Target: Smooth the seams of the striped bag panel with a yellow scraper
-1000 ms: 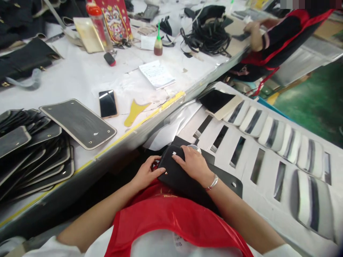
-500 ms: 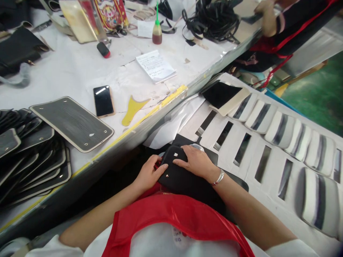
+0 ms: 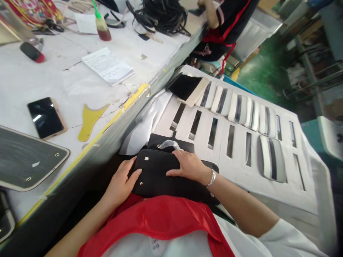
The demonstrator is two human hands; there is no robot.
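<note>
A black bag-like piece (image 3: pixel 160 178) with rounded corners, a small white mark and small metal studs lies at my lap, against the red apron. My left hand (image 3: pixel 123 178) grips its left end, thumb on top and fingers round the edge. My right hand (image 3: pixel 189 166) rests over its upper edge, thumb on the surface, fingertips by a plastic-wrapped handle (image 3: pixel 170 144). Behind it a black flap (image 3: pixel 184 145) with a gold ring shows on the white crate.
On the table at left are a phone (image 3: pixel 46 117), a yellow template (image 3: pixel 90 121), notepaper (image 3: pixel 107 66), a glue bottle (image 3: pixel 103 29) and a dark panel (image 3: pixel 24 157). The slotted white crate (image 3: pixel 184 125) at right bears striped pads (image 3: pixel 237 109). A co-worker's arm (image 3: pixel 212 14) is at the top.
The view has turned right, so the table has slid left. The black piece now lies flatter and more of it shows, with both hands still on it.
</note>
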